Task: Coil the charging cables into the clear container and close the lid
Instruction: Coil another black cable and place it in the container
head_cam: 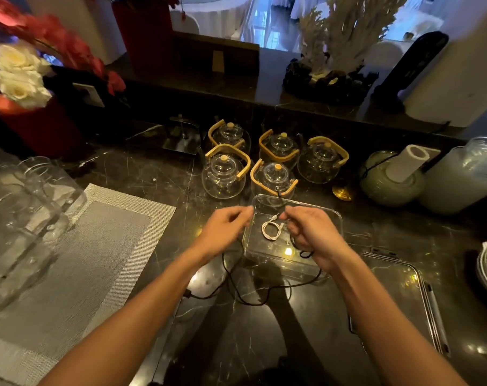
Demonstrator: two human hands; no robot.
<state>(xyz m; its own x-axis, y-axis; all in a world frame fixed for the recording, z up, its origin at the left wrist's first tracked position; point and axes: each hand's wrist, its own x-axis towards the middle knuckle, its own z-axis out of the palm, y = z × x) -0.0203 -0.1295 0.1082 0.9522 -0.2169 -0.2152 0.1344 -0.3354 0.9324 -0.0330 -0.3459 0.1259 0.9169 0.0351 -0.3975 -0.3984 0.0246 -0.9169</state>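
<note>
Winding the black cable (238,291) is the step in hand: the right hand (310,234) hangs over the clear container (337,218) with its fingers curled round a few dark loops of that cable, which show just under the palm. The left hand (225,228) sits at the container's left edge, fingers bent in toward the thumb; whether it pinches the black strand I cannot tell, since the tips are blurred. Inside the container a white cable (271,228) already lies in a small neat coil on the floor of the box. Most of the black cable trails loose across the dark table (264,330) in front of the container, toward the person. The lid (398,285) lies flat on the table to the right, well apart from the box. The next move, as I judge it, calls for drawing in the slack loop by loop, keeping the coil tight enough to drop beside the white one
</note>
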